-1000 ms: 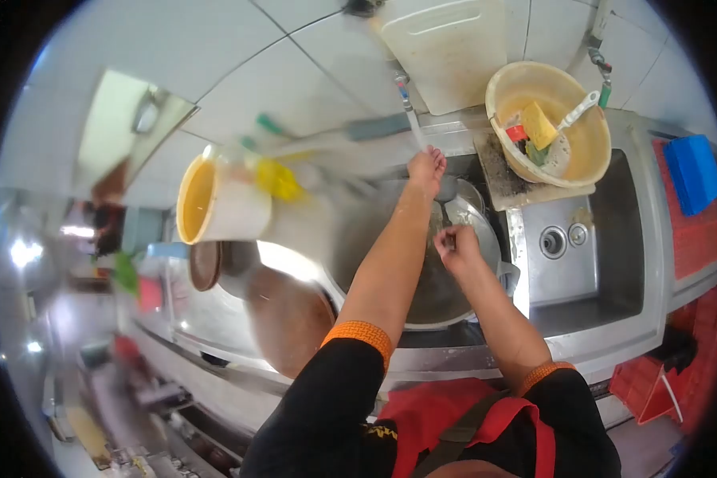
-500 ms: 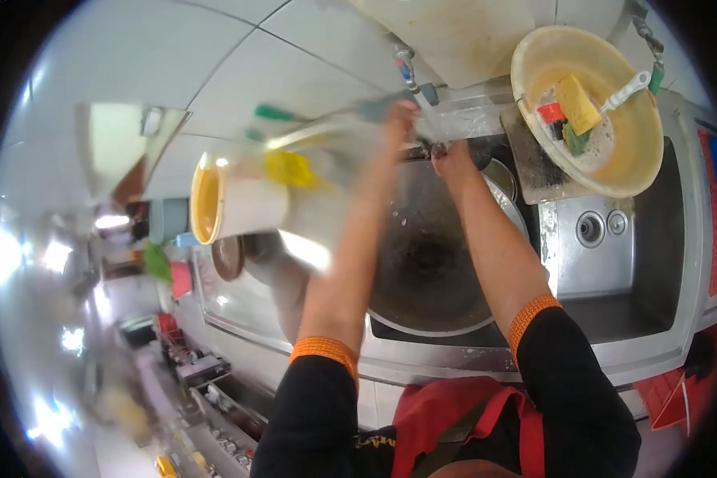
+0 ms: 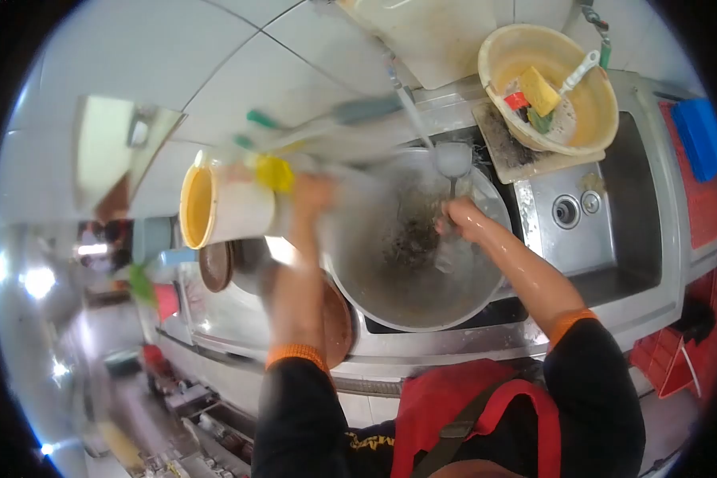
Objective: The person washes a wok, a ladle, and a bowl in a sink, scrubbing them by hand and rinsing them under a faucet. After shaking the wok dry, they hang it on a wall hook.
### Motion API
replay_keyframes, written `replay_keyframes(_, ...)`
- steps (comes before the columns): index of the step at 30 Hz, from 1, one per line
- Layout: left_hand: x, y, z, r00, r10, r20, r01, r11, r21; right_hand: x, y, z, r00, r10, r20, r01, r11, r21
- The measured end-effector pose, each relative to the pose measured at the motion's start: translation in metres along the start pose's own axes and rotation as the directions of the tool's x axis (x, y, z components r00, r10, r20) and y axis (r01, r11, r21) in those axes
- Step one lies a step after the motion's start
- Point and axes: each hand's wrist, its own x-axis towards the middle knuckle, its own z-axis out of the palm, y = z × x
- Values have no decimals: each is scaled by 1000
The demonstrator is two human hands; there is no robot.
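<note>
The large steel wok [image 3: 410, 263] sits tilted in the sink basin [image 3: 613, 231]. The right hand [image 3: 460, 219] is clenched inside the wok, on what cannot be told; the left hand [image 3: 311, 195] is blurred at the wok's left rim, grip undeterminable. One faucet [image 3: 410, 103] hangs above. One yellow basin [image 3: 550, 88] holding one sponge [image 3: 538, 90] rests on one board [image 3: 518, 155] at right. One yellow-lined bucket [image 3: 215, 205] stands left. Half a second earlier both hands were up at the faucet; now they are apart.
</note>
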Motion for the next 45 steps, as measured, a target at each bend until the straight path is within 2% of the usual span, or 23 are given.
replay_keyframes(1, 1, -29, 20, 993, -8, -118, -6, 993, -115, -25, -1, -10, 999, -37, -24, 20, 871, -492)
replay_keyframes(2, 0, -46, 35, 973, -28, -231, -26, 974, -227, -51, -2, -20, 996, -78, -33, 13, 517, -856)
replay_keyframes(3, -5, -52, 42, 970, -14, -243, -43, 972, -231, -49, 22, -40, 961, -274, 32, 92, 211, -973)
replay_keyframes(4, -17, -56, 49, 912, -77, -404, -68, 941, -332, -47, 46, -57, 892, -428, 148, 102, -128, -986)
replay_keyframes(5, -29, -61, 54, 825, -157, -543, -109, 899, -425, -62, 52, -63, 884, -445, 143, 93, -132, -987)
replay_keyframes(8, -66, -80, 77, 800, -289, -526, -98, 802, -589, -103, 51, -57, 776, -573, 263, 83, -320, -944)
replay_keyframes(10, -98, -61, 78, 730, -417, -541, -79, 735, -673, -124, 51, -46, 926, -341, 160, -73, -579, -812)
replay_keyframes(11, -121, -45, 75, 655, -534, -534, -67, 663, -745, -132, 58, -41, 931, -324, 166, -61, -590, -805)
replay_keyframes(15, -203, 6, 52, 704, -685, -188, 109, 366, -924, -172, 84, -11, 971, -175, 163, 16, -634, -773)
replay_keyframes(16, -204, -16, 87, 748, -555, -363, 8, 555, -832, -180, 90, -6, 957, -118, 264, 133, -631, -764)
replay_keyframes(18, -221, -11, 120, 670, -634, -387, -15, 509, -860, -191, 98, 11, 932, -42, 361, 259, -621, -740)
replay_keyframes(20, -243, 16, 114, 642, -691, -331, -22, 415, -910, -189, 97, 46, 891, 69, 448, 448, -285, -848)
replay_keyframes(22, -261, 28, 123, 623, -752, -215, -31, 250, -968, -125, 136, 60, 864, 1, 503, 479, -309, -822)
replay_keyframes(24, -281, 56, 104, 624, -769, -142, -11, 174, -985, -99, 143, 81, 837, -315, 447, 390, -229, -892)
replay_keyframes(26, -305, 87, 68, 640, -768, -21, -22, 9, -1000, -92, 129, 84, 841, -308, 444, 379, -248, -891)
replay_keyframes(29, -306, 69, 124, 589, -736, -335, -179, 285, -942, -162, 94, 85, 894, 45, 445, 425, -395, -814)
replay_keyframes(33, -321, 102, 63, 653, -729, -203, -224, 70, -972, -229, 84, 61, 915, 190, 356, 396, -589, -705)
replay_keyframes(34, -317, 94, 74, 682, -624, -383, -221, 323, -920, -227, 84, 62, 920, 184, 347, 386, -590, -709)
replay_keyframes(37, -307, 112, 45, 698, -557, -450, -246, 403, -881, -180, 106, 39, 971, 91, 220, 212, -753, -623)
replay_keyframes(39, -305, 122, 17, 698, -536, -475, -274, 414, -868, -114, 134, -10, 896, -337, 287, -44, -713, -700)
replay_keyframes(42, -302, 126, -7, 746, -627, -225, -94, 235, -967, -134, 109, -6, 919, -310, 241, -54, -708, -705)
replay_keyframes(44, -310, 128, 3, 688, -456, -564, -260, 570, -779, -192, 90, 25, 922, -260, 285, 10, -722, -692)
replay_keyframes(45, -315, 134, 3, 697, -452, -556, -249, 575, -779, -208, 89, 39, 921, -211, 328, 71, -736, -673)
